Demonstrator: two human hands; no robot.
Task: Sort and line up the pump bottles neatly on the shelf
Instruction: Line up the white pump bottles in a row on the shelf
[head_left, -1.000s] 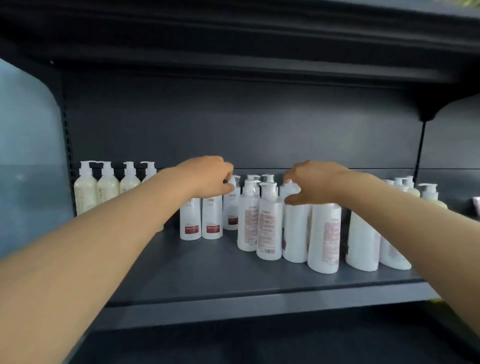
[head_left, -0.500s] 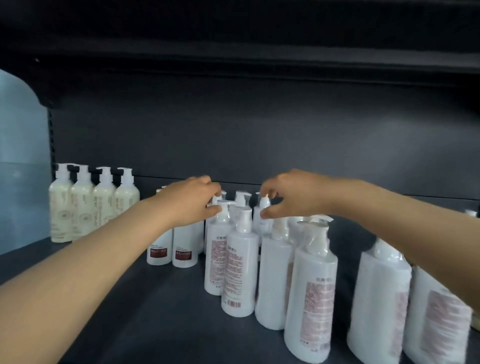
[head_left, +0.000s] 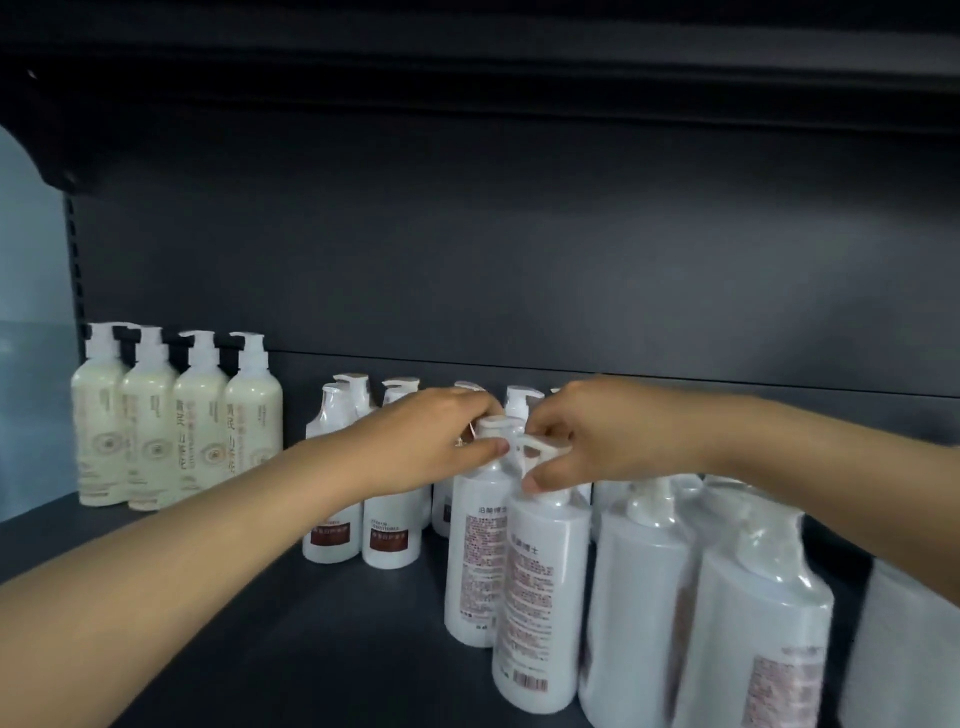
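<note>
Hands drew together onto two tall white plastic pump bottles (head_left: 475, 561), middle of dark metal shelf (head_left: 311, 675).
Left hand (head_left: 431, 447) curls its fingers round one pump, right hand (head_left: 602, 436) pinches the other; four cream pump bottles (head_left: 176, 415) stand rear left.

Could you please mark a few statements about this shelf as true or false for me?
1. Four cream bottles stand in a row at the shelf's left end. True.
2. The left hand lies flat on the shelf. False: it grips a tall white bottle's pump.
3. The right hand pinches the barcoded bottle's pump. True.
4. The short brown-labelled bottles lie toppled. False: they stand upright.
</note>
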